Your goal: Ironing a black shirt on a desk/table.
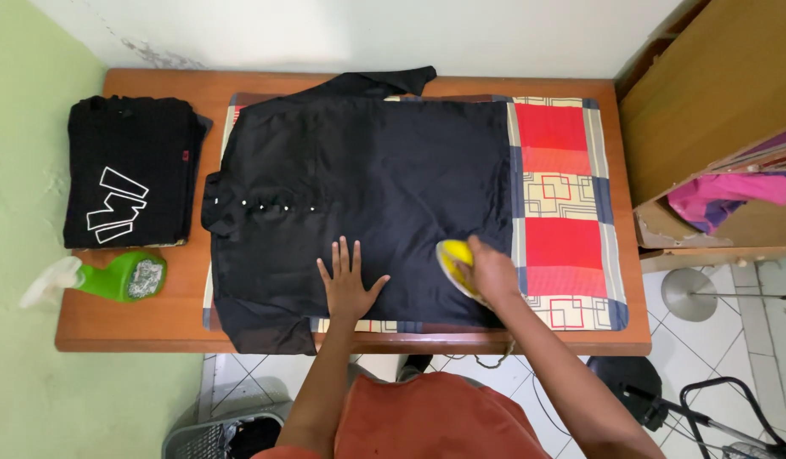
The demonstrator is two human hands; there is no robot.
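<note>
A black button-up shirt (367, 178) lies spread flat over a patchwork cloth (563, 195) of red, cream and blue squares on a wooden table (113, 327). My left hand (349, 285) presses flat on the shirt's near edge, fingers spread. My right hand (492, 274) grips the handle of a yellow iron (452, 257), which rests on the shirt's lower right part. The iron's cord hangs off the table's front edge.
A folded black garment with a white design (125, 174) lies at the table's left end. A green spray bottle (113, 279) lies beside it. A wooden cabinet (707, 102) with pink clothing stands to the right. A basket (214, 435) sits on the tiled floor.
</note>
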